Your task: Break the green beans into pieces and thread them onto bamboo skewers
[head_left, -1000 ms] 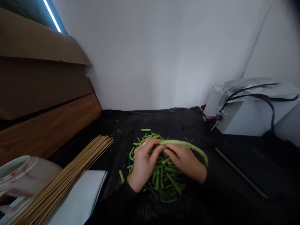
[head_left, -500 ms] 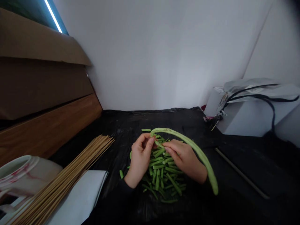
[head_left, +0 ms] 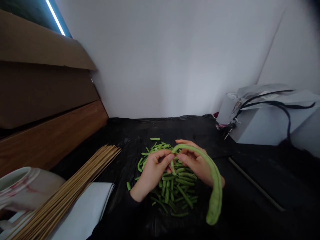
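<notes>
On my head feed, far left, I have one cardboard box cut off by the frame edge, above one wooden panel. Below is one pale mug with red marks, also cut off. One bundle of thin sticks crosses in front of it; the sticks overlap too tightly for me to count. Beneath them lies one folded white sheet, partly covered.

Of two hands, the left hand is nearly closed, thumb and fingers pinching one long green bean near its bend. A short end hangs below the pinch; the rest arcs across the right hand and droops to its near side. Under both hands sits one pile of cut bean pieces, too overlapped and hidden to count; one piece lies apart on its far side, another on its left.

The right hand is half curled, thumb and fingertips meeting the left's at the bend. I cannot tell whether it grips, since the bean hides part of it.

Further right are one thin rod on the black covering and one white box under dark straps, their number unclear.
</notes>
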Demonstrator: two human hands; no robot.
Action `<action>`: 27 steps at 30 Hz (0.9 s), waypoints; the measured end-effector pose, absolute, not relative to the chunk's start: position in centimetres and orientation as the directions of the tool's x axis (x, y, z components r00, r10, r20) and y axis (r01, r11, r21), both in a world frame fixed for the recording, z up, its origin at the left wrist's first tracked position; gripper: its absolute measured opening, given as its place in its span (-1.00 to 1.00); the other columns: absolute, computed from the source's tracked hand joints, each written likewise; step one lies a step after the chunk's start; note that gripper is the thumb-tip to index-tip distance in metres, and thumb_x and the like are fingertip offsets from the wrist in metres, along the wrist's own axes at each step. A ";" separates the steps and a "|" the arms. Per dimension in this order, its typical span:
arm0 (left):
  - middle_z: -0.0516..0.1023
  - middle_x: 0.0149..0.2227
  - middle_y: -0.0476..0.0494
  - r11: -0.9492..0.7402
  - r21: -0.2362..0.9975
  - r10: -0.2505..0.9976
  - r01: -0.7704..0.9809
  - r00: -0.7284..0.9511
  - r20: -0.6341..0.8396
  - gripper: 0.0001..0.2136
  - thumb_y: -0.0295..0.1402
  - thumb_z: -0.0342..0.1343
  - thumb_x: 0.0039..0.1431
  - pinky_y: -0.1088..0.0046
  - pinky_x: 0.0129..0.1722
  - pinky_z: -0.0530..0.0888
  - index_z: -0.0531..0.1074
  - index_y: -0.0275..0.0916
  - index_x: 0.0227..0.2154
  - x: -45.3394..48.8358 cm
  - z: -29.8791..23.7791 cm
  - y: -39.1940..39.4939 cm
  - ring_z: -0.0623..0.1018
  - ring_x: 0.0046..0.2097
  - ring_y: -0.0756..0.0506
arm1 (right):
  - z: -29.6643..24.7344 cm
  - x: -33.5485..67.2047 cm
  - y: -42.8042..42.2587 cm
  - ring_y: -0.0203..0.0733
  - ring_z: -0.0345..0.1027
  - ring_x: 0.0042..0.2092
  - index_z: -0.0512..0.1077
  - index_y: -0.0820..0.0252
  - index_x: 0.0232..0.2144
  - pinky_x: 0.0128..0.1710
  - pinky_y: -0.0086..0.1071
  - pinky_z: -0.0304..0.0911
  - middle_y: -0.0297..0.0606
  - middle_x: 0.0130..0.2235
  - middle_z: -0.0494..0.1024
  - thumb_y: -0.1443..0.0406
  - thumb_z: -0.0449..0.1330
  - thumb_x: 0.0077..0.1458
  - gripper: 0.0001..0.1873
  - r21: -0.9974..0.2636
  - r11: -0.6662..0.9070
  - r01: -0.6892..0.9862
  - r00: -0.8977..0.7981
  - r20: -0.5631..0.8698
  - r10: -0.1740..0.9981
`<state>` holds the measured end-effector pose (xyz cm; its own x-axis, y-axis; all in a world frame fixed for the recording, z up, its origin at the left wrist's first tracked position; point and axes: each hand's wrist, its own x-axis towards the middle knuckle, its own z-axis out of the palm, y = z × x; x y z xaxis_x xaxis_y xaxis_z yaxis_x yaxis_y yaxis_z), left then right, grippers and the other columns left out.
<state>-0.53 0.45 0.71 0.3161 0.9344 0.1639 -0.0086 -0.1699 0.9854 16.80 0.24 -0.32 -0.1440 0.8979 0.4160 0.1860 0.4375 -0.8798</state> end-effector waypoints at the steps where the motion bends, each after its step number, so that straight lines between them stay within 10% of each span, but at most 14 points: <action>1: 0.43 -0.57 0.02 -0.138 0.990 0.923 -0.015 0.361 0.134 -0.74 -0.17 0.20 0.10 0.54 -0.55 0.37 0.50 -0.31 -0.45 -0.5 0.7 0.4 0.42 -0.57 0.03 | -0.2 16.9 0.2 -0.28 0.37 -0.45 0.45 0.11 -0.06 -0.46 -0.43 0.30 -0.38 -0.44 0.51 0.26 0.21 0.12 -0.70 -0.875 0.443 0.194 -0.160 0.418 0.894; 19: 0.51 -0.45 -0.04 0.174 0.984 0.828 -0.043 0.548 -0.123 -0.70 -0.12 0.12 0.18 0.62 -0.65 0.32 0.47 -0.29 -0.26 -0.9 0.5 0.2 0.51 -0.56 0.05 | -0.3 17.1 -0.2 -0.21 0.47 -0.40 0.49 0.08 -0.24 -0.36 -0.34 0.40 -0.31 -0.39 0.58 0.22 0.14 0.20 -0.85 -0.745 0.529 0.406 0.072 0.604 0.794; 24: 0.35 -0.54 0.06 -0.123 0.976 0.899 0.179 0.437 0.034 -0.75 -0.20 -0.12 0.30 0.55 -0.66 0.22 0.34 -0.22 -0.36 -0.6 0.3 0.0 0.33 -0.64 0.06 | -0.8 16.5 -0.9 -0.20 0.48 -0.34 0.48 0.09 -0.23 -0.31 -0.33 0.38 -0.28 -0.33 0.59 0.26 0.17 0.20 -0.89 -0.526 0.662 0.534 -0.030 0.771 0.636; 27: 0.29 -0.55 0.03 -0.439 0.759 0.891 0.480 0.337 0.303 -0.78 -0.36 -0.16 0.28 0.49 -0.52 0.21 0.24 -0.20 -0.49 -0.6 0.2 -0.2 0.32 -0.54 0.01 | -1.1 16.4 -1.0 -0.21 0.47 -0.36 0.47 0.10 -0.20 -0.33 -0.34 0.36 -0.28 -0.37 0.58 0.30 0.19 0.19 -0.89 -0.435 0.717 0.545 -0.104 0.813 0.572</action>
<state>-0.64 -0.16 0.22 0.3369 0.8915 0.3030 0.4799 -0.4394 0.7594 16.36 -1.00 -1.12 -0.1039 0.5725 0.8133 0.5451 0.7167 -0.4349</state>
